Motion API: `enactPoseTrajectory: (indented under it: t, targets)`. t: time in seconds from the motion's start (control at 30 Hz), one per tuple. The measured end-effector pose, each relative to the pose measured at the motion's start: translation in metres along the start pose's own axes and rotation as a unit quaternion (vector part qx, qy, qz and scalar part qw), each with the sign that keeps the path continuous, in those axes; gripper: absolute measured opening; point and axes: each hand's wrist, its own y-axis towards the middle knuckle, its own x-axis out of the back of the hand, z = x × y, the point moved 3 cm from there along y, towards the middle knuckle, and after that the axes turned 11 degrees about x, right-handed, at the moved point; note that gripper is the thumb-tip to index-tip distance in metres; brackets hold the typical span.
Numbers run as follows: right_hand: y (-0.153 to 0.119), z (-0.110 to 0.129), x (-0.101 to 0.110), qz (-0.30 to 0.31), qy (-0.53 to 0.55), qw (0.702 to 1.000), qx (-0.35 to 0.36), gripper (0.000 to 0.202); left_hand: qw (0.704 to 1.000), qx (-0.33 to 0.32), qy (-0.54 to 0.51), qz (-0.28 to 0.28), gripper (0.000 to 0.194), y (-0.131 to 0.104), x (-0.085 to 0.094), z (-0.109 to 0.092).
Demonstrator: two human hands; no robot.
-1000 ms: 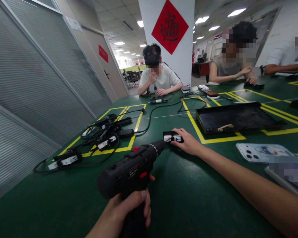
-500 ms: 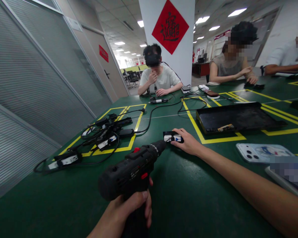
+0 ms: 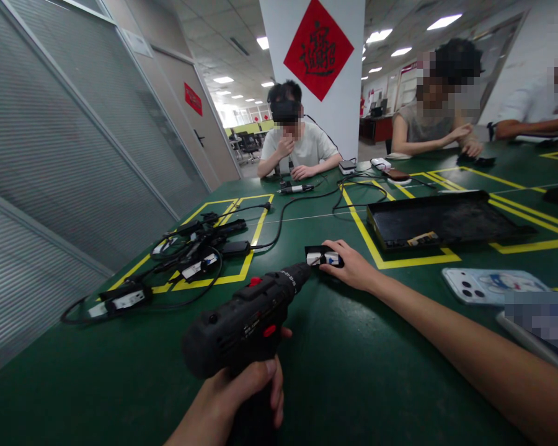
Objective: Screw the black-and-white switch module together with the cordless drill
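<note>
My left hand (image 3: 253, 390) is wrapped round the handle of a black cordless drill (image 3: 242, 319) with red buttons. The drill's chuck points away and to the right. Its tip reaches the left end of a small black casing (image 3: 322, 249) with white and blue parts on its near face. Whether the bit touches the casing or only overlaps it in view, I cannot tell. My right hand (image 3: 351, 266) pinches that casing from its right side, fingers over the top and thumb on the near face, against the green table (image 3: 353, 359).
Left lies a tangle of black cables and casings (image 3: 214, 238). A black tray (image 3: 437, 223) stands to the right, holding a small part. Nearer are a phone (image 3: 493, 287) and another, partly blurred device. A pen-like tool (image 3: 300, 189) lies before a person (image 3: 302, 145) opposite; other people sit right.
The rear of the drill has shifted very slightly to the left. Both holds are the same, and the casing stays in place.
</note>
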Motion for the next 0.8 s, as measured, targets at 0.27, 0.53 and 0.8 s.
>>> enactPoseTrajectory:
  t: [0.27,0.53,0.8]
  targets:
    - [-0.0006,-0.0009,0.0004,0.003,-0.001,1.0,0.0,0.05,1.0,-0.014,-0.011,0.015,0.047,0.0029,0.0025,0.0023]
    - [-0.0009,-0.0017,-0.0001,0.003,-0.002,1.0,0.0,0.051,1.0,-0.013,-0.007,-0.001,0.051,0.004,0.0043,0.0061]
    - [-0.0006,-0.0029,-0.0022,0.0,-0.004,1.0,0.008,0.052,1.0,-0.019,-0.025,-0.003,0.05,0.0055,0.0029,0.0086]
